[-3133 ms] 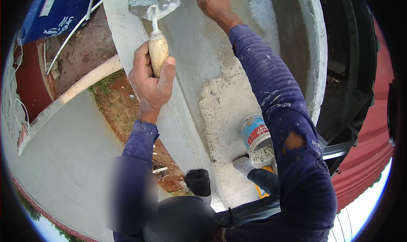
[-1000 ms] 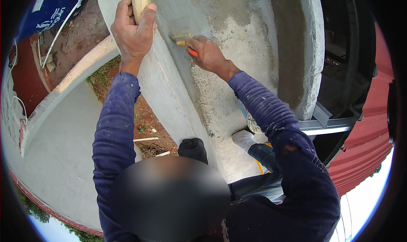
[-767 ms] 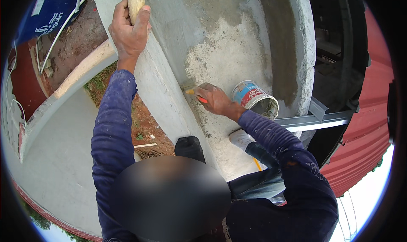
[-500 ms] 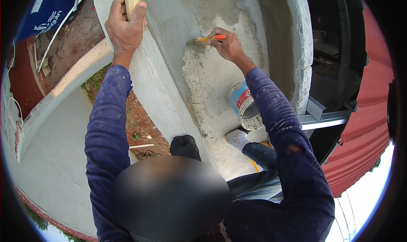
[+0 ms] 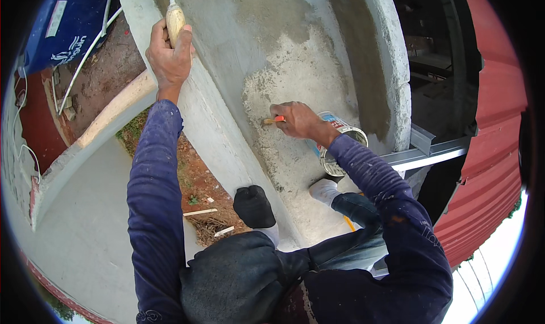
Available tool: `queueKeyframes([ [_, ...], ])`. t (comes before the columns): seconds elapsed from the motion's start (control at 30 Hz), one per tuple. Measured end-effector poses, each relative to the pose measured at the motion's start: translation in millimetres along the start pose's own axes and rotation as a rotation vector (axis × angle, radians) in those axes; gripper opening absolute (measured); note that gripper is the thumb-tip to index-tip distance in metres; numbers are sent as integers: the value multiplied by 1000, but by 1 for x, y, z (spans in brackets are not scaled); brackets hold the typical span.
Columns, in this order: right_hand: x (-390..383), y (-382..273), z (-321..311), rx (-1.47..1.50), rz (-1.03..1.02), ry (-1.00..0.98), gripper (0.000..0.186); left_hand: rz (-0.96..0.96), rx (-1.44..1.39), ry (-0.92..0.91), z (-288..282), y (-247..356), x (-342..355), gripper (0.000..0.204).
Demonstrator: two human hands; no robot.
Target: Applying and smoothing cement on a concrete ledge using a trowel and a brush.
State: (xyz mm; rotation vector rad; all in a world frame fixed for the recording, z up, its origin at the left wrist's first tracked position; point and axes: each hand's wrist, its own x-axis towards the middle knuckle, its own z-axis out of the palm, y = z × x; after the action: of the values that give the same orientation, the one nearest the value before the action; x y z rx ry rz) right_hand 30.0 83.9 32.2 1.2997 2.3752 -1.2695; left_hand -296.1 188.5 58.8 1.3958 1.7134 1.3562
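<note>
My left hand (image 5: 170, 57) is closed round the wooden handle of a trowel (image 5: 176, 19), over the pale concrete ledge. The trowel's metal blade shows only partly at the upper edge of the head view. In my right hand (image 5: 304, 121) is a small paintbrush (image 5: 268, 121) with an orange handle, gripped low over the rough grey cement surface (image 5: 289, 68). Its bristles point left, at or close to that surface; contact cannot be made out. Just right of my right hand stands a bucket (image 5: 359, 135) with a blue and red side, partly hidden by my forearm.
A raised concrete edge (image 5: 392, 46) bounds the right side, with a metal channel (image 5: 437, 154) and red corrugated sheeting (image 5: 494, 137) beyond. My feet, one in a dark sock (image 5: 252, 206), straddle the work area. Left of the ledge lies a drop to soil and a blue tank (image 5: 71, 29).
My right hand has moved toward me with the paintbrush, down the rough patch to beside the bucket. The view has shifted, so more of the trowel's blade shows; the left hand keeps its grip.
</note>
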Motion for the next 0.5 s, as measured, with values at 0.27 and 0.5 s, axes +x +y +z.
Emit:
queueKeyframes([
  [0.27,-93,-14,107,-147,204,173,21,-217,-92,-48,15,57,-39,34],
  [0.5,-149,-34,106,-23,293,444,37,-568,-353,-382,50,112,-203,31],
])
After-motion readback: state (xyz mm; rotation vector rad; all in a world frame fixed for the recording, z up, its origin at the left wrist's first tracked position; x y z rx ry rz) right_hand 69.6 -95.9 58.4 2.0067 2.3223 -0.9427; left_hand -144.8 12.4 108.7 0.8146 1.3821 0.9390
